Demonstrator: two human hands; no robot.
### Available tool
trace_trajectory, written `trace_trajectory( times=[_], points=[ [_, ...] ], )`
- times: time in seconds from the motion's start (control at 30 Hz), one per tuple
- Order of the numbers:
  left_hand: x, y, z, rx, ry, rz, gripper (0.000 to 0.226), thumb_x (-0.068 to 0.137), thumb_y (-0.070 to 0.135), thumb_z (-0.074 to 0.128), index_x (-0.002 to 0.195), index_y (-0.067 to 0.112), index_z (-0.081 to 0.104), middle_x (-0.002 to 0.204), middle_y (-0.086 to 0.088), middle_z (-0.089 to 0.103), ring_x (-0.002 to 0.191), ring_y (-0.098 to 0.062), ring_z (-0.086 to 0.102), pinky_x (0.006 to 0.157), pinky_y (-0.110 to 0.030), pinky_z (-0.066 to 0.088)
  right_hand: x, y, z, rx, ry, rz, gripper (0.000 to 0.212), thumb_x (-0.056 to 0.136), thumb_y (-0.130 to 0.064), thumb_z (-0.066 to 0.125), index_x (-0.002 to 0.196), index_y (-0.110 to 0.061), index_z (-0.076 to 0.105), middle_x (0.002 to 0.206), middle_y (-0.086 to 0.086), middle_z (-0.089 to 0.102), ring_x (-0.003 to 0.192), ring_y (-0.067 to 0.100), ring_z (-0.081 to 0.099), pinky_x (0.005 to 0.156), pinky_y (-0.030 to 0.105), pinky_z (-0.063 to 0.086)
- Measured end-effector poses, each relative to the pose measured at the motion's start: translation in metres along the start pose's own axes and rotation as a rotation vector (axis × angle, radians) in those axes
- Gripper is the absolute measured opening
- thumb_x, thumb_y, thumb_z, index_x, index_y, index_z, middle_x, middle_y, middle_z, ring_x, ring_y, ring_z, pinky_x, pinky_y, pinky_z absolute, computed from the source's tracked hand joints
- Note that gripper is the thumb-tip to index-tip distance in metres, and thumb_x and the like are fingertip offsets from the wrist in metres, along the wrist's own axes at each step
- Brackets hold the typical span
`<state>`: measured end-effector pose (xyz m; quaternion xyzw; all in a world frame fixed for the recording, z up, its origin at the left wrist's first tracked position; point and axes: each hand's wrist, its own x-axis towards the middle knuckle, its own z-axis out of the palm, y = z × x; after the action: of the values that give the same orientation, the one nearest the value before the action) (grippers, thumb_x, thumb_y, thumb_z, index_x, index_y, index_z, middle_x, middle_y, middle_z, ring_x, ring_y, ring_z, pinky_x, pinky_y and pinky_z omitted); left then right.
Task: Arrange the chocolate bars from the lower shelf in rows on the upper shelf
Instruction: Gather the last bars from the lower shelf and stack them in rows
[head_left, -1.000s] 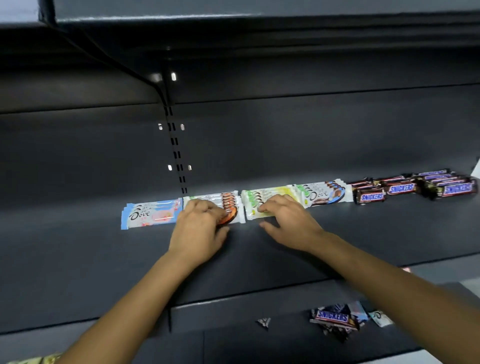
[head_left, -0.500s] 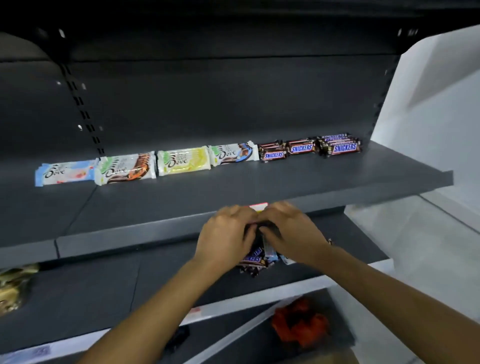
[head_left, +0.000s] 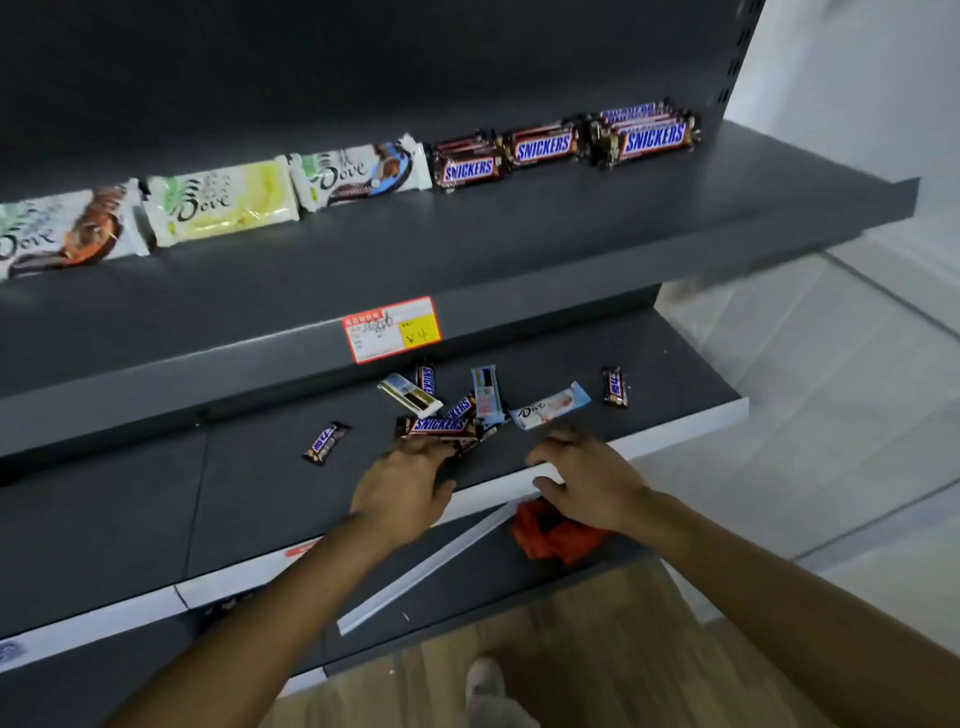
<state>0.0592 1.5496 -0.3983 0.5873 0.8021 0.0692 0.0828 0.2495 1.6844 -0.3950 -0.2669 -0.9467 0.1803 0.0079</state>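
Observation:
On the upper shelf (head_left: 467, 249) Dove bars (head_left: 223, 205) and stacked Snickers bars (head_left: 545, 148) lie in a row along the back. On the lower shelf (head_left: 260, 488) loose bars are scattered: a Snickers bar (head_left: 439, 427), a white and blue Dove bar (head_left: 548, 410), and small bars (head_left: 326, 441) (head_left: 614, 386) off to the sides. My left hand (head_left: 402, 486) reaches to the near Snickers bar, fingertips touching it. My right hand (head_left: 587, 480) hovers just in front of the Dove bar with fingers loosely curled, holding nothing.
A red and yellow price tag (head_left: 392, 328) sticks to the upper shelf's front edge. Below the lower shelf lie a loose white strip (head_left: 431, 561) and a crumpled red wrapper (head_left: 553, 535). A white wall and pale floor lie to the right; wooden floor is below.
Both hands left the Dove row on the upper shelf and dropped to the lower shelf. Half a second ago they were together over the pile; now they are apart, and the view tilted down.

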Motion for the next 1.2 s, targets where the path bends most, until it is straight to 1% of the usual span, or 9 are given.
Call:
trace_trajectory(
  times=[0.2, 0.43, 0.53, 0.67, 0.77, 0.83, 0.9, 1.07, 1.2],
  points=[
    [0.053, -0.029, 0.053, 0.025, -0.029, -0.091, 0.051, 0.09, 0.039, 0.051, 0.137, 0.02, 0.042, 0.138, -0.004, 0.045, 0.122, -0.026, 0.045, 0.099, -0.033, 0.041, 0.039, 0.035, 0.045, 0.015, 0.001, 0.067, 0.037, 0.091, -0.03, 0.052, 0.127, -0.02, 0.051, 0.132, 0.002, 0.047, 0.124, 0.022, 0.04, 0.103, 0.033, 0.037],
    [0.117, -0.057, 0.098, 0.042, -0.016, -0.191, 0.063, 0.09, 0.045, 0.049, 0.142, 0.015, 0.031, 0.146, -0.005, 0.033, 0.129, -0.029, 0.035, 0.101, -0.043, 0.039, 0.117, 0.049, 0.088, -0.035, 0.036, 0.024, 0.051, 0.089, -0.024, 0.053, 0.138, -0.02, 0.04, 0.144, 0.002, 0.035, 0.126, 0.026, 0.036, 0.106, 0.041, 0.034],
    [0.135, -0.066, 0.115, -0.001, -0.015, -0.249, 0.062, 0.091, 0.047, 0.045, 0.144, 0.019, 0.027, 0.151, -0.003, 0.026, 0.133, -0.029, 0.031, 0.103, -0.044, 0.035, 0.151, 0.051, 0.103, -0.005, 0.06, 0.045, 0.052, 0.089, -0.023, 0.054, 0.139, -0.025, 0.039, 0.144, 0.004, 0.031, 0.124, 0.028, 0.036, 0.105, 0.046, 0.035],
    [0.154, -0.08, 0.126, -0.057, -0.081, -0.334, 0.058, 0.094, 0.054, 0.032, 0.146, 0.036, 0.015, 0.156, 0.0, 0.012, 0.138, -0.034, 0.022, 0.108, -0.049, 0.029, 0.182, 0.054, 0.118, -0.008, 0.004, 0.115, 0.045, 0.094, -0.037, 0.045, 0.138, -0.035, 0.037, 0.145, 0.008, 0.028, 0.127, 0.031, 0.034, 0.104, 0.049, 0.034],
    [0.16, -0.083, 0.13, -0.101, -0.103, -0.348, 0.054, 0.094, 0.055, 0.03, 0.142, 0.032, 0.031, 0.153, -0.003, 0.018, 0.133, -0.033, 0.033, 0.106, -0.049, 0.033, 0.188, 0.054, 0.126, -0.032, -0.028, 0.155, 0.038, 0.095, -0.043, 0.04, 0.132, -0.034, 0.043, 0.142, 0.009, 0.031, 0.123, 0.031, 0.038, 0.102, 0.048, 0.032],
    [0.158, -0.081, 0.13, -0.117, -0.032, -0.332, 0.048, 0.094, 0.051, 0.034, 0.127, 0.022, 0.052, 0.141, -0.006, 0.033, 0.119, -0.031, 0.047, 0.099, -0.044, 0.04, 0.187, 0.054, 0.128, -0.037, 0.029, 0.168, 0.036, 0.095, -0.042, 0.041, 0.125, -0.026, 0.051, 0.136, 0.01, 0.037, 0.117, 0.03, 0.043, 0.099, 0.045, 0.035],
    [0.154, -0.078, 0.126, -0.11, 0.046, -0.316, 0.039, 0.094, 0.044, 0.042, 0.111, 0.017, 0.064, 0.13, -0.005, 0.043, 0.108, -0.027, 0.054, 0.092, -0.036, 0.043, 0.184, 0.053, 0.126, -0.053, 0.077, 0.181, 0.035, 0.094, -0.042, 0.044, 0.118, -0.019, 0.056, 0.128, 0.011, 0.041, 0.111, 0.03, 0.047, 0.096, 0.044, 0.039],
    [0.149, -0.078, 0.112, -0.256, 0.247, -0.409, 0.009, 0.084, 0.022, 0.064, 0.091, 0.018, 0.069, 0.108, -0.005, 0.06, 0.093, -0.023, 0.061, 0.078, -0.025, 0.043, 0.174, 0.053, 0.117, -0.018, 0.114, 0.234, 0.035, 0.09, -0.037, 0.057, 0.114, -0.013, 0.054, 0.121, 0.011, 0.041, 0.1, 0.03, 0.053, 0.087, 0.043, 0.048],
    [0.142, -0.078, 0.1, -0.338, 0.362, -0.535, 0.026, 0.077, 0.009, 0.068, 0.102, 0.014, 0.065, 0.114, -0.011, 0.057, 0.1, -0.028, 0.058, 0.085, -0.027, 0.043, 0.163, 0.052, 0.108, 0.054, 0.114, 0.237, 0.029, 0.09, -0.021, 0.058, 0.116, -0.012, 0.05, 0.119, 0.013, 0.041, 0.099, 0.031, 0.057, 0.088, 0.041, 0.05]
  ],
)
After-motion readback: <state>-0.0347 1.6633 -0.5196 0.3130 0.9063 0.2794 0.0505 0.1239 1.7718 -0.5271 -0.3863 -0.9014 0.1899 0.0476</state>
